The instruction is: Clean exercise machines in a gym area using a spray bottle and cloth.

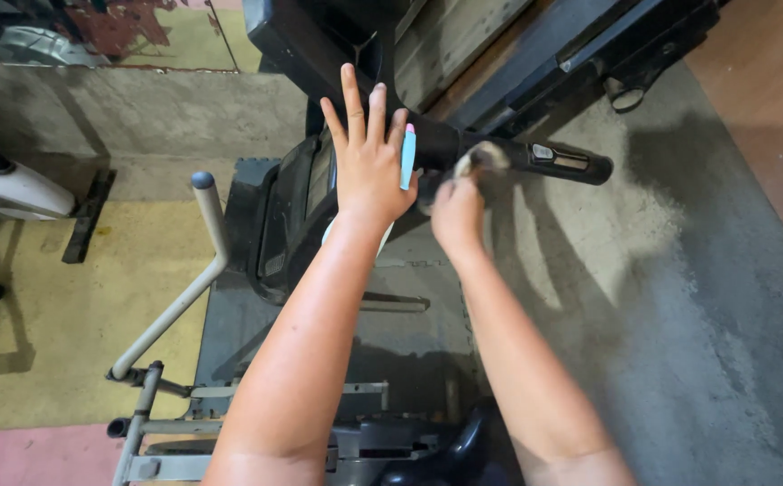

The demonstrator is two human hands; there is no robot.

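Place: over the black console of a grey-framed exercise machine, seen from above on a worn grey rubber floor mat.
Left hand: the left hand is raised with its four fingers spread and straight, back of the hand to the camera.
Left grip: a slim light-blue tube with a pink cap is pinched between the thumb side and the palm edge; the fingers themselves are open.
Tube position: upright, pink end up, just beside the black handlebar.
Right hand: the right hand is closed around a crumpled whitish cloth.
Cloth position: pressed against the black padded handlebar that runs out to the right; the cloth is blurred.
Handlebar: a small grey inset panel sits on its top, near the rounded end.
Machine base: a grey metal tube with a dark round cap slants down on the left, and a black saddle-like part shows between the forearms at the bottom.
Surroundings: a yellowish floor patch lies left of the mat, a white-bodied machine stands at the left edge, and brown wooden flooring shows at upper right.
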